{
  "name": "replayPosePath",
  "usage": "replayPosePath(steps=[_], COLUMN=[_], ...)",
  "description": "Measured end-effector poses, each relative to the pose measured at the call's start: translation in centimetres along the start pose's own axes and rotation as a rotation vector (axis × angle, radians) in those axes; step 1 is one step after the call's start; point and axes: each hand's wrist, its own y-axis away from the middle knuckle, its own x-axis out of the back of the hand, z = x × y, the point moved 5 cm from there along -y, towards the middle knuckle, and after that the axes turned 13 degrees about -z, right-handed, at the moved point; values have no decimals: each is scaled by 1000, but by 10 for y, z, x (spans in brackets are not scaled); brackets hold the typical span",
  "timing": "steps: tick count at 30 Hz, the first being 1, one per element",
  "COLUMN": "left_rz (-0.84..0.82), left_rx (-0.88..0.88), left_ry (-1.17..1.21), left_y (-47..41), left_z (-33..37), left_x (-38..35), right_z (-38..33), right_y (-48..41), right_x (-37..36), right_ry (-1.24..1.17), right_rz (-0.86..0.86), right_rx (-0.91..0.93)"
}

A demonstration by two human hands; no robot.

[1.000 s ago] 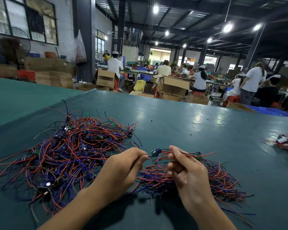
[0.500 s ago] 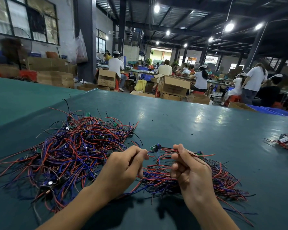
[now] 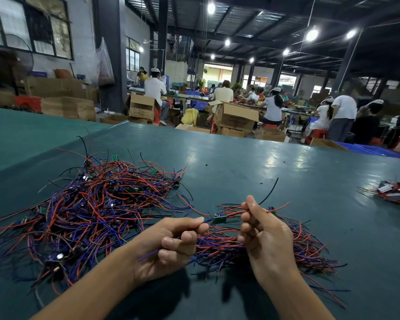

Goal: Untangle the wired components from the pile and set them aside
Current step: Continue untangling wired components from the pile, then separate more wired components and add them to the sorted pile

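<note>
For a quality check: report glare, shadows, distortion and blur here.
Head view: round ceiling lamps flare white, glaring on the glossy teal table cover; left hand and right hand, holding the sharp small green wired circuit board, cast dark shadows toward the viewer; wide-angle distortion tilts the dark pillars; background workers look soft.

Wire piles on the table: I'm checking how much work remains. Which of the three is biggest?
The leftmost tangle: it sprawls far wider than the pile under the right hand or the small heap at the right edge.

Left hand (image 3: 171, 242), right hand (image 3: 264, 236) — both curled
</note>
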Motion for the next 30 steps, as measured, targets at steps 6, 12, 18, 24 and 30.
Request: replayPosePath(steps=[6, 12, 18, 24, 30], left_rz=[422, 450, 421, 619, 1448], left_rx=[-392, -656, -563, -580, -129], left_ry=[-1313, -2048, -2113, -2351, -2230], left_y=[5, 12, 9, 20, 61], left_z=[18, 14, 13, 32, 85], left_x=[-1, -12, -1, -8, 14], right_z=[-11, -26, -43, -48, -47], right_y=[-3, -7, -10, -9, -5], right_x=[13, 34, 49, 70, 57], right_ry=[-11, -51, -66, -50, 116], right_rz=[119, 258, 334, 494, 459], right_rx=[61, 116, 246, 310, 406])
